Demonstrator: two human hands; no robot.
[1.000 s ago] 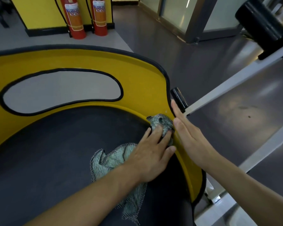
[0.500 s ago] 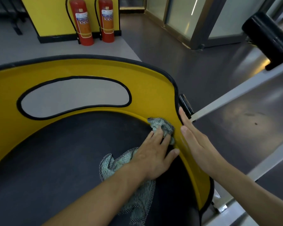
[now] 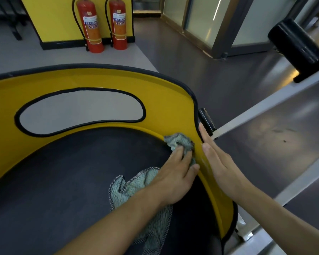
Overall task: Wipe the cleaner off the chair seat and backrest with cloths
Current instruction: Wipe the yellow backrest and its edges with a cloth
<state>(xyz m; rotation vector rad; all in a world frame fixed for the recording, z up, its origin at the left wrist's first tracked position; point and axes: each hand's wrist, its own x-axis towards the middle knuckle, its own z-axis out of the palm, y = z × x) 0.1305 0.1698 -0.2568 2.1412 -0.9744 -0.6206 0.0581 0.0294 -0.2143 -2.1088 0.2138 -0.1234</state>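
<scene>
Left hand (image 3: 175,173) presses the cloth (image 3: 179,142) into the seam where the dark seat (image 3: 63,181) meets the yellow backrest (image 3: 164,92), at the seat's right edge, fingers laid flat on it. Right hand (image 3: 221,162), fingers straight and together, braces the backrest's outer rim just beside. The seam curves away leftward from the fingertips, so that looks like the next sweep.

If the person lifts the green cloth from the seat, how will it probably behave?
Probably floppy: the cloth lies bunched and creased under the left hand. Likely light, as it drapes thinly over the seat. Unlikely to roll.
</scene>
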